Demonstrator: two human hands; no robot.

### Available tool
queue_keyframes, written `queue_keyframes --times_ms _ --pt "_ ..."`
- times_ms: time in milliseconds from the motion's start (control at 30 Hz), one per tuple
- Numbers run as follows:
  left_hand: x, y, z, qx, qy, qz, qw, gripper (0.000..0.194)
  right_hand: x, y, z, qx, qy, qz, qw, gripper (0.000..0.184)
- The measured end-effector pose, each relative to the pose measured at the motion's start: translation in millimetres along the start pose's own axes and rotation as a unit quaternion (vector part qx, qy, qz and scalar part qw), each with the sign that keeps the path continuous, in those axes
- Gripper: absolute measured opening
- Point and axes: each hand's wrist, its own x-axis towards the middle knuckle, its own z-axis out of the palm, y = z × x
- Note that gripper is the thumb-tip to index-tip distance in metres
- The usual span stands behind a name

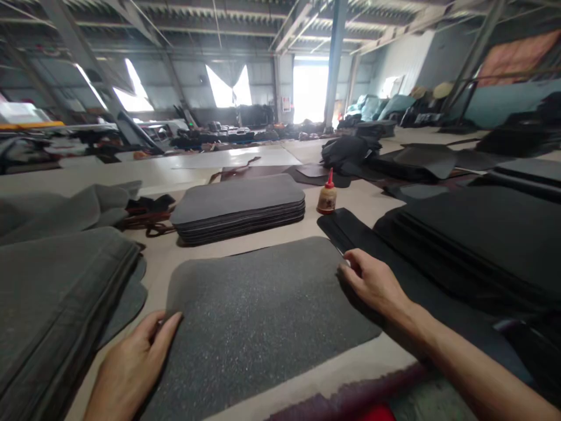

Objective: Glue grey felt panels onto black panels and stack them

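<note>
A dark grey sheet with rounded corners (263, 316), leather-like and speckled, lies in front of me on the pale work table (160, 266). My left hand (135, 356) grips its left edge, thumb on top and fingers underneath. At the right edge, my right hand (372, 278) pinches the same sheet between thumb and fingers. Just beyond it sits a neat stack of similar rounded sheets (239, 202). A small glue bottle with a red nozzle (326, 199) stands upright to the right of that stack.
Large dark sheets are piled on the left (56, 292) and on the right (477, 234). A black strip (350, 234) lies beside my right hand. Farther back are a crumpled black bundle (350, 152) and brown straps (153, 222). The table's front edge (342, 397) is close to me.
</note>
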Motion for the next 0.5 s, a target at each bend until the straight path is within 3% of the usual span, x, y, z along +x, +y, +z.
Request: queue_keyframes --times_ms 100,233,367,500 --pt "-0.5 -3.3 3.4 -0.017 0.014 0.018 1.0 0.05 -1.2 0.7 6.7 -0.014 -0.035 -0.048 0.998 0.022" --pt "-2.2 -3.3 6.0 -0.053 0.039 0.048 0.997 0.045 11.4 4.0 2.9 -0.039 -0.042 -0.019 0.998 0.024" --pt "-10.8 6.7 -1.1 -0.141 0.06 0.047 0.987 0.036 25.9 16.0 -10.5 -0.039 -0.089 -0.031 0.995 0.024" --pt "-19.8 15.6 -4.7 -0.195 0.058 0.044 0.978 0.035 26.7 37.0 2.9 0.027 -0.082 -0.006 0.996 0.03"
